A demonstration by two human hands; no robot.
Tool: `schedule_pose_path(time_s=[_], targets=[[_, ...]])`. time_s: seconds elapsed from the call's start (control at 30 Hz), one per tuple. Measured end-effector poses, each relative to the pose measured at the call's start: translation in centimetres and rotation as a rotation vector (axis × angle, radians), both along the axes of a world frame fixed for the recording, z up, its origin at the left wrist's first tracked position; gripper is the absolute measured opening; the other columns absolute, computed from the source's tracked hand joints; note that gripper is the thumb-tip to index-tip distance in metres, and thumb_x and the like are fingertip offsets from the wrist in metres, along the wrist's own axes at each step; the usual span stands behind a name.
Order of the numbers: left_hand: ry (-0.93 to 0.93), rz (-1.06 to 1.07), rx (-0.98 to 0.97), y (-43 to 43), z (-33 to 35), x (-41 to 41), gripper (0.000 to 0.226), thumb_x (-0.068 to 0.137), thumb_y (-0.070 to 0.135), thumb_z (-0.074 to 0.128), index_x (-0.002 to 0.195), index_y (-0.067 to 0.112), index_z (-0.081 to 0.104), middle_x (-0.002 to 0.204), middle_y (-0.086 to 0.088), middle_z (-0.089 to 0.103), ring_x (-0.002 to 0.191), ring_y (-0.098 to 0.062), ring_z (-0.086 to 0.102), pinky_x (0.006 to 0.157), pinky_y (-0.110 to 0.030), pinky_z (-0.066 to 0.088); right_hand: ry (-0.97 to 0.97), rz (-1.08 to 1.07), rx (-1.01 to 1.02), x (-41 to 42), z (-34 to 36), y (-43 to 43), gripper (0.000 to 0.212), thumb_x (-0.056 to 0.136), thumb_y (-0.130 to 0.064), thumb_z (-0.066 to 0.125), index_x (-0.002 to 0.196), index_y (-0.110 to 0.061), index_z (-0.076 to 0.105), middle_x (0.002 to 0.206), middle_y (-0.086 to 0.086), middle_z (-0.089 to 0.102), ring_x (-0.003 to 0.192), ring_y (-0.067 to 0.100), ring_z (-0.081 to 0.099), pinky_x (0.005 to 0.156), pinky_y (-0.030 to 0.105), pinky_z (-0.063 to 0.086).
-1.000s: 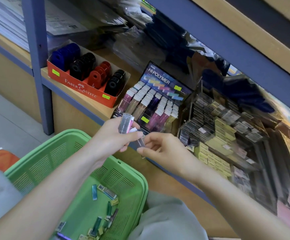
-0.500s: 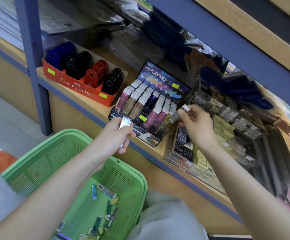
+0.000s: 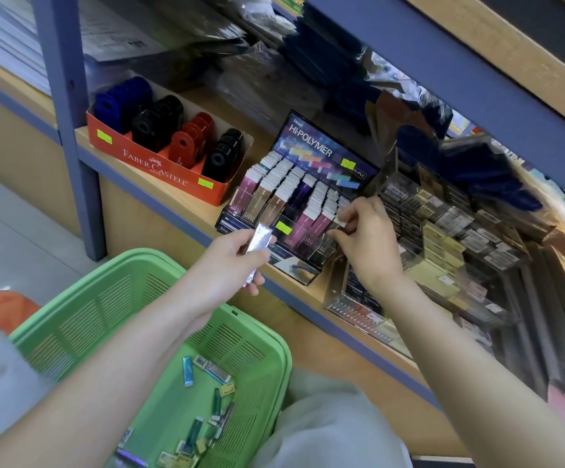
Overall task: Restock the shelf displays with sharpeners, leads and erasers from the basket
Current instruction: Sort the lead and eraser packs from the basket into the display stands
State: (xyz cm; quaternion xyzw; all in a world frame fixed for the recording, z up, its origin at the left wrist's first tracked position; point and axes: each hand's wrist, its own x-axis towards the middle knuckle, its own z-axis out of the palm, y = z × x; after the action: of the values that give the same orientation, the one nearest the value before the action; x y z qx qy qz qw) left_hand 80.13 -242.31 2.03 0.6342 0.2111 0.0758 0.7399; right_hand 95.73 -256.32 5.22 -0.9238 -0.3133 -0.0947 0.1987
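My left hand [image 3: 237,261] grips a silvery pack of slim lead cases [image 3: 258,244] just in front of the shelf edge. My right hand [image 3: 365,238] pinches a single white-capped lead case [image 3: 340,221] at the right end of the black Hi-Polymer display [image 3: 308,184], whose slots hold rows of pink, tan and purple cases. A green basket [image 3: 82,319] sits below on my lap with several small lead and eraser packs [image 3: 207,369] scattered on its floor.
An orange Faber-Castell tray [image 3: 159,163] with blue, black and red sharpeners stands left of the display. A clear acrylic rack [image 3: 443,251] of boxed erasers and leads fills the shelf to the right. A blue upright post [image 3: 68,106] frames the left side.
My right hand has moved from beside my left hand up and right to the display's right end with one case, then lowered it toward a slot. The left hand stayed nearly still.
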Motion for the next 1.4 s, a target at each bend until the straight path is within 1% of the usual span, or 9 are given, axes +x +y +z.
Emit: schedule_pose_path(time_s=[0.13,0.23,0.43,0.57,0.7,1.03,1.23,1.33,1.4], targets=[[-0.023,-0.021,-0.050,0.1,0.1,-0.3,0.016,0.093,0.016,0.057,0.104,0.027,0.061,0.084,-0.006,0.061,0.057,-0.008,0.058,0.066,-0.026,0.051,-0.072,-0.021,-0.086,-0.9,-0.1,0.1,0.014,0.090,-0.017,0.062,0.103,-0.013,0.057,0.110,0.000,0.048,0.078,0.012,0.051,0.067,0.029,0.047],[-0.023,-0.025,-0.036,0.1,0.2,-0.3,0.011,0.089,0.016,0.063,0.097,0.024,0.062,0.082,-0.007,0.062,0.054,-0.004,0.059,0.057,-0.018,0.051,-0.033,0.047,0.061,-2.4,0.4,0.5,0.014,0.096,-0.019,0.053,0.108,-0.013,0.057,0.107,-0.002,0.048,0.075,0.003,0.049,0.070,0.017,0.045],[-0.007,-0.052,0.004,0.0,0.2,-0.2,0.011,0.084,0.012,0.068,0.094,0.015,0.065,0.076,-0.003,0.062,0.052,-0.001,0.056,0.049,-0.015,0.045,0.329,0.295,0.127,-7.5,0.9,1.9,0.009,0.091,-0.026,0.061,0.100,-0.025,0.064,0.096,-0.009,0.059,0.079,-0.001,0.054,0.071,0.010,0.042],[-0.016,-0.044,0.032,-0.3,0.2,-0.3,0.014,0.085,0.019,0.068,0.098,0.016,0.065,0.075,0.000,0.063,0.052,0.000,0.055,0.052,-0.015,0.045,0.432,0.226,0.195,-7.7,1.1,1.3,0.007,0.086,-0.022,0.068,0.082,-0.025,0.064,0.077,-0.010,0.064,0.067,0.002,0.059,0.064,0.014,0.047],[0.007,0.020,-0.018,0.0,0.2,-0.2,0.022,0.089,0.026,0.062,0.108,0.014,0.063,0.066,0.003,0.062,0.050,-0.004,0.052,0.055,-0.018,0.043,0.564,0.127,0.293,-7.5,1.7,0.0,0.006,0.087,-0.020,0.068,0.085,-0.016,0.064,0.071,0.001,0.066,0.061,0.009,0.063,0.051,0.013,0.048],[-0.028,-0.044,0.072,-0.7,0.7,-0.5,0.015,0.085,0.025,0.065,0.098,0.018,0.062,0.066,0.007,0.059,0.047,0.003,0.048,0.049,-0.011,0.042,0.493,0.288,-0.025,-8.3,1.9,-0.1,0.009,0.085,-0.021,0.070,0.084,-0.022,0.062,0.072,-0.009,0.062,0.060,0.000,0.056,0.059,0.012,0.045],[0.045,0.081,0.011,-0.3,0.9,-0.3,0.013,0.099,0.019,0.044,0.099,0.010,0.054,0.069,-0.001,0.057,0.044,-0.004,0.045,0.050,-0.017,0.042,0.467,0.127,0.402,-4.5,5.2,1.4,0.013,0.094,-0.007,0.053,0.095,-0.017,0.046,0.088,0.002,0.066,0.072,0.004,0.068,0.068,0.019,0.055],[0.041,0.094,-0.002,-0.3,1.0,-0.4,0.013,0.099,0.015,0.044,0.104,0.007,0.053,0.070,0.001,0.057,0.040,-0.001,0.045,0.044,-0.013,0.041,0.284,0.053,0.396,-1.4,4.7,2.7,0.012,0.093,-0.014,0.058,0.097,-0.019,0.048,0.095,0.006,0.067,0.079,0.014,0.069,0.077,0.031,0.058],[0.047,0.094,0.004,-0.3,1.0,-0.4,0.015,0.099,0.016,0.044,0.107,0.006,0.053,0.070,0.002,0.057,0.042,-0.003,0.046,0.045,-0.012,0.041,0.224,0.042,0.313,0.1,4.0,3.3,0.007,0.092,-0.021,0.060,0.095,-0.020,0.054,0.093,0.005,0.067,0.082,0.012,0.067,0.079,0.027,0.056]])
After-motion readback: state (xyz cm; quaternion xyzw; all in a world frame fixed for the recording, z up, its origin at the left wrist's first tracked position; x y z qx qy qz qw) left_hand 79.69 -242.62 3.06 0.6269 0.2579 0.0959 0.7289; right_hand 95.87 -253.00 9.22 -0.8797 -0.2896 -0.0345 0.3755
